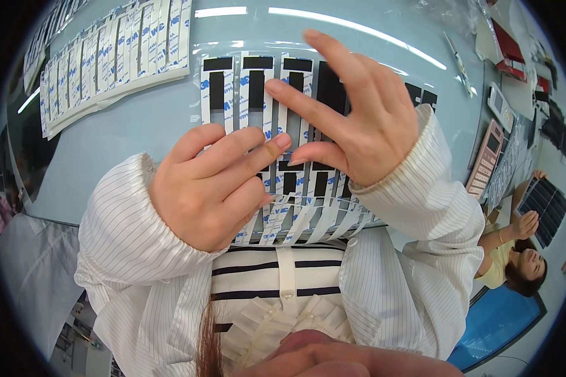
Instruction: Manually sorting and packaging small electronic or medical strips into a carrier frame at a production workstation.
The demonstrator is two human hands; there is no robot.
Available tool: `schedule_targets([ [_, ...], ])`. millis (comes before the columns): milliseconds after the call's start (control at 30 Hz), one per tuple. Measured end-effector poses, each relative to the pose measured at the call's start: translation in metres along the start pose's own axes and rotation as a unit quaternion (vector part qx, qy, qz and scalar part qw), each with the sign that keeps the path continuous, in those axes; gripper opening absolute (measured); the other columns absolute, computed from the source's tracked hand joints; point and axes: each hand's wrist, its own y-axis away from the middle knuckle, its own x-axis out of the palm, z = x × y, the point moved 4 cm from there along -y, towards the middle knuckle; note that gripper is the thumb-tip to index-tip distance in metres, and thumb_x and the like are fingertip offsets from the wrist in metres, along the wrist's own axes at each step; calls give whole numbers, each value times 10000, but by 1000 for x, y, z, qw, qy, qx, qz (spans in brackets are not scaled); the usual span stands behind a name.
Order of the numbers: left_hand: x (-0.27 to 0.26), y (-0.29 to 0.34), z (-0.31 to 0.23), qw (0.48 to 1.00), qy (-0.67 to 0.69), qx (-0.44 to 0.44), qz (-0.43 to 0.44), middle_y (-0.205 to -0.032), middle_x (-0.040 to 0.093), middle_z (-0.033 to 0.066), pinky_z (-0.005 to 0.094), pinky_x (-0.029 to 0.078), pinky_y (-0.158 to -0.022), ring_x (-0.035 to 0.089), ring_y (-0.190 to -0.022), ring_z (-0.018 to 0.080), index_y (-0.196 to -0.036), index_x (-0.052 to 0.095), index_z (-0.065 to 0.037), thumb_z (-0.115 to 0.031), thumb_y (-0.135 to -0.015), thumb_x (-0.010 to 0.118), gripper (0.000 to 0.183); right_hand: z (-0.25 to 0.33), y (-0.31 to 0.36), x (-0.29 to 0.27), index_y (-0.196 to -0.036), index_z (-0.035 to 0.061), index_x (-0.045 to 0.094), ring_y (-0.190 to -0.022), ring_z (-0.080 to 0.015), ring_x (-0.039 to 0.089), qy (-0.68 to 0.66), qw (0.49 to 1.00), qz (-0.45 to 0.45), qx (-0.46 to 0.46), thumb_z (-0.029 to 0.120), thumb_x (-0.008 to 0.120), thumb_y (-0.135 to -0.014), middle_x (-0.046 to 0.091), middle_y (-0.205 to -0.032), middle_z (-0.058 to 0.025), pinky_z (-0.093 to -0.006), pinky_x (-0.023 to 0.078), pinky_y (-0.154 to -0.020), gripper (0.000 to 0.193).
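Several black rectangular pieces lie in rows on the table, framed by white adhesive-backed strips with blue printing. My left hand rests over the left part of the rows, its fingers stretched out and the index fingertip touching a strip near the middle. To its right, my right hand hovers with thumb and index spread apart; the index tip is at a strip in the upper row, the thumb tip close to my left fingertip. Nothing shows in either hand. Loose strip ends curl at the near table edge. My palms hide parts of both rows.
A stack of similar strip sheets lies at the far left. On the right are a pen-like tool, a white device, a pink calculator and a red box. Another person holds a dark gridded sheet.
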Motion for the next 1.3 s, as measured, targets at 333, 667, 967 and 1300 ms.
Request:
schedule_targets([
  [333,0,-2,2,1000,11,7,-6,-1276,671,183,452,450,-866,620,-1091,332,-767,551,-14,-84,-661,742,230,-30,1,43,-1376,286,618,-1352,-336,420,109,963,-238,-63,735,513,-827,378,-1574,-178,-490,244,-1121,716],
  [667,-3,-1,0,1000,6,7,4,-1269,674,191,461,455,-872,622,-1079,342,-755,525,-18,-62,-674,738,232,-5,6,-7,-1309,241,677,-1270,-300,503,43,993,10,107,704,437,-921,486,-1477,-191,-452,352,-1057,650],
  [967,-9,-6,0,999,14,29,-13,-1247,685,191,457,453,-872,624,-1048,344,-748,524,-19,-41,-695,721,205,16,33,-38,-1170,155,735,-1283,-324,524,-164,980,115,-3,576,546,-953,582,-1409,-157,-467,377,-1057,510],
  [1300,-33,-1,22,986,158,-17,-50,-877,690,106,344,480,-725,614,-787,263,-794,620,-21,-39,-790,748,130,2,31,-38,-938,-4,736,-797,-184,667,-537,807,92,229,53,741,-874,712,-882,-105,-285,515,-740,86],
])
